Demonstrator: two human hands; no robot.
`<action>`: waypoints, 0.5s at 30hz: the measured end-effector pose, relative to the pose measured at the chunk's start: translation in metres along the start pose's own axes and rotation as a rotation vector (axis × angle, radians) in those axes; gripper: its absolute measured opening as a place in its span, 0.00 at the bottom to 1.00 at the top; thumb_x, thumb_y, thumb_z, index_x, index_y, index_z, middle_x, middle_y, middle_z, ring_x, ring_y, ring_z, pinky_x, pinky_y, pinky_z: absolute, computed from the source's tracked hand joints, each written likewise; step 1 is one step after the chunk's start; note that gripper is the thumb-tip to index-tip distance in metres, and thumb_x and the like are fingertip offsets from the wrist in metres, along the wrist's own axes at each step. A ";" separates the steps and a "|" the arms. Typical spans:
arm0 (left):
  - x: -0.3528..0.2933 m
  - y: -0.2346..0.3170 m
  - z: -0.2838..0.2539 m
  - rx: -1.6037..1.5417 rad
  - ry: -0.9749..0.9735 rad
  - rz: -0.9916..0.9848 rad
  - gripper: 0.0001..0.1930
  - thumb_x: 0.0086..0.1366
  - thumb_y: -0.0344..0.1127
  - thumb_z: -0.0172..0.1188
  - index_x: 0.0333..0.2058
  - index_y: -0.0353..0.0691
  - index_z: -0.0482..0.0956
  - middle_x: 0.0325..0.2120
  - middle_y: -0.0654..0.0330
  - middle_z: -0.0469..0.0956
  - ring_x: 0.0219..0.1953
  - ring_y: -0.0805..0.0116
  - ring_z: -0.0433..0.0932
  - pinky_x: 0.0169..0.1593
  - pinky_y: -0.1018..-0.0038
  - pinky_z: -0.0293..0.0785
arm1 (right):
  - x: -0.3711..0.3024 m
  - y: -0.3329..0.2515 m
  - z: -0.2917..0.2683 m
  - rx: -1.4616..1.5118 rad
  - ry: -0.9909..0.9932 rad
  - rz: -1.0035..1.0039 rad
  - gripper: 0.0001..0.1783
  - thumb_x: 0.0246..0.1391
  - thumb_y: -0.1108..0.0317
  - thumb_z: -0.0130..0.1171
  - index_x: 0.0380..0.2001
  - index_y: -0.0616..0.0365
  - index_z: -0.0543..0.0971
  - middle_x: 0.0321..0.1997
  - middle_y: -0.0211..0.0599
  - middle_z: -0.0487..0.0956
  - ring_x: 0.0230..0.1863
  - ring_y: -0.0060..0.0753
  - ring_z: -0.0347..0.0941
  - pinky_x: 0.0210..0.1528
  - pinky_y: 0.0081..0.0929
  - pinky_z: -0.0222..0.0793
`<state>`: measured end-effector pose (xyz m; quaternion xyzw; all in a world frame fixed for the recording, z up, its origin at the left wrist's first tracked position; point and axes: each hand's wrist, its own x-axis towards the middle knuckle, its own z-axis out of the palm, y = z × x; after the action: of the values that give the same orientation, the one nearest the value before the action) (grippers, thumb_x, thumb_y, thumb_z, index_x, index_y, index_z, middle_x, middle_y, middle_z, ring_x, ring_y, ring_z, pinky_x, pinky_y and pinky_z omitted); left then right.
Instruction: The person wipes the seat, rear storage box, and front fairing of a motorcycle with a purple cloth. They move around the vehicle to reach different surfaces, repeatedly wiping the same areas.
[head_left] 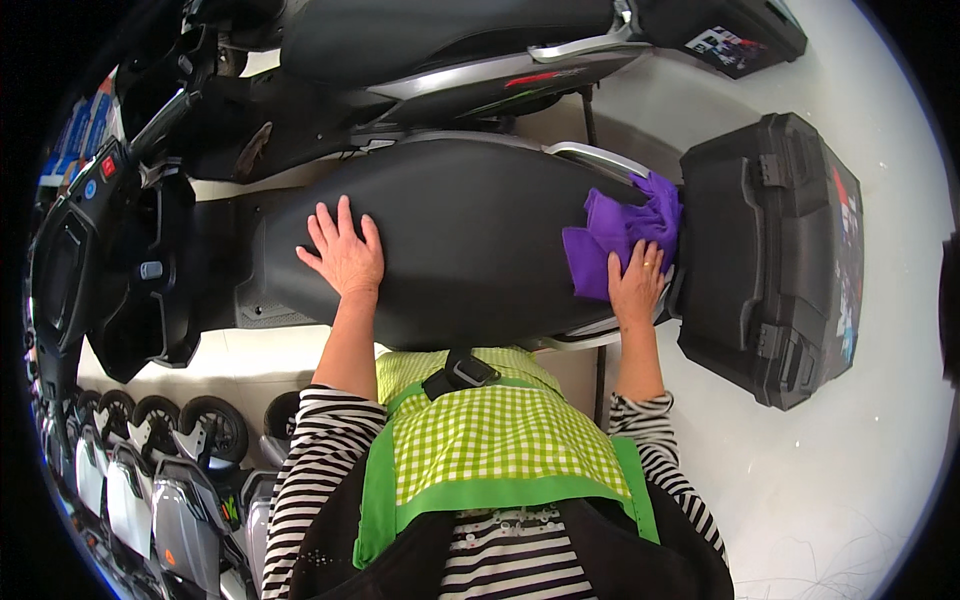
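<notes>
A black scooter seat (470, 235) stretches across the middle in front of me. My left hand (350, 258) lies flat on its left part with the fingers spread, holding nothing. On the seat's right end is a crumpled purple cloth (607, 228). My right hand (636, 288) presses down on the cloth's near edge, fingers bent over it. A ring shows on one finger. Part of the cloth reaches the silver grab rail (600, 158) and the gap before the black top box (722, 245).
A second scooter (440, 40) stands close along the far side. The handlebar and dashboard (75, 250) are at the left. Several scooters with black wheels (215, 428) are lined up at lower left. Pale glossy floor (800, 490) lies to the right.
</notes>
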<state>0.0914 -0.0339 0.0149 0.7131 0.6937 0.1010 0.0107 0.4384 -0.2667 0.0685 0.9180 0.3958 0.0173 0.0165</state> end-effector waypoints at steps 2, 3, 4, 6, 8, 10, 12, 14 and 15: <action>0.000 0.000 0.001 0.005 -0.001 0.001 0.26 0.67 0.53 0.48 0.63 0.58 0.65 0.67 0.58 0.58 0.69 0.57 0.53 0.65 0.36 0.43 | 0.029 -0.011 0.010 -0.018 0.057 -0.006 0.40 0.61 0.42 0.46 0.66 0.62 0.61 0.71 0.60 0.54 0.73 0.60 0.46 0.68 0.62 0.46; 0.000 0.000 0.002 0.003 0.002 0.002 0.26 0.67 0.53 0.48 0.63 0.57 0.66 0.67 0.58 0.58 0.69 0.57 0.53 0.65 0.36 0.43 | 0.045 -0.019 0.016 -0.044 0.093 -0.006 0.40 0.61 0.41 0.46 0.66 0.60 0.61 0.71 0.60 0.54 0.73 0.60 0.46 0.68 0.65 0.44; 0.000 0.000 0.002 0.005 -0.001 0.002 0.26 0.67 0.53 0.48 0.63 0.57 0.66 0.67 0.58 0.58 0.69 0.57 0.53 0.65 0.36 0.43 | 0.060 -0.028 0.020 -0.079 0.101 0.007 0.40 0.61 0.41 0.45 0.67 0.58 0.61 0.71 0.61 0.53 0.73 0.60 0.46 0.67 0.67 0.43; 0.001 0.000 0.002 0.022 0.022 0.014 0.26 0.67 0.52 0.48 0.62 0.57 0.67 0.67 0.58 0.58 0.69 0.57 0.54 0.65 0.37 0.42 | 0.089 -0.050 0.022 -0.079 0.079 -0.013 0.37 0.62 0.40 0.43 0.66 0.52 0.63 0.70 0.59 0.57 0.72 0.59 0.48 0.66 0.71 0.41; 0.001 0.000 0.001 0.006 0.010 0.010 0.26 0.67 0.52 0.48 0.62 0.57 0.67 0.67 0.58 0.58 0.69 0.56 0.54 0.66 0.37 0.41 | 0.114 -0.078 0.020 -0.046 -0.002 -0.041 0.35 0.62 0.40 0.42 0.65 0.48 0.66 0.68 0.56 0.61 0.71 0.58 0.51 0.65 0.73 0.40; 0.001 0.001 0.000 -0.004 0.001 -0.001 0.26 0.67 0.52 0.49 0.62 0.57 0.67 0.67 0.59 0.58 0.69 0.57 0.53 0.66 0.38 0.41 | 0.133 -0.111 0.018 0.019 -0.116 -0.091 0.33 0.62 0.41 0.40 0.64 0.44 0.69 0.65 0.52 0.66 0.70 0.55 0.53 0.65 0.74 0.39; 0.001 0.001 -0.001 -0.012 -0.019 -0.008 0.26 0.66 0.51 0.49 0.62 0.57 0.67 0.67 0.58 0.57 0.69 0.55 0.53 0.66 0.38 0.40 | 0.146 -0.150 0.016 0.127 -0.172 -0.155 0.31 0.62 0.43 0.37 0.57 0.49 0.75 0.58 0.44 0.76 0.65 0.48 0.63 0.65 0.72 0.42; 0.001 0.002 -0.001 -0.019 -0.032 -0.012 0.26 0.66 0.51 0.49 0.63 0.57 0.67 0.67 0.56 0.57 0.69 0.55 0.53 0.67 0.38 0.39 | 0.161 -0.191 0.014 0.140 -0.367 -0.253 0.33 0.62 0.43 0.33 0.55 0.52 0.77 0.58 0.45 0.76 0.63 0.51 0.67 0.64 0.69 0.47; 0.001 0.002 -0.001 -0.021 -0.034 -0.012 0.26 0.66 0.51 0.49 0.63 0.57 0.67 0.67 0.56 0.57 0.69 0.54 0.53 0.67 0.38 0.38 | 0.161 -0.213 0.015 0.196 -0.370 -0.289 0.33 0.61 0.42 0.33 0.51 0.53 0.78 0.56 0.46 0.77 0.61 0.53 0.69 0.61 0.60 0.54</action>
<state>0.0931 -0.0326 0.0163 0.7103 0.6967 0.0960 0.0304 0.3948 -0.0036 0.0467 0.8366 0.5130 -0.1921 0.0018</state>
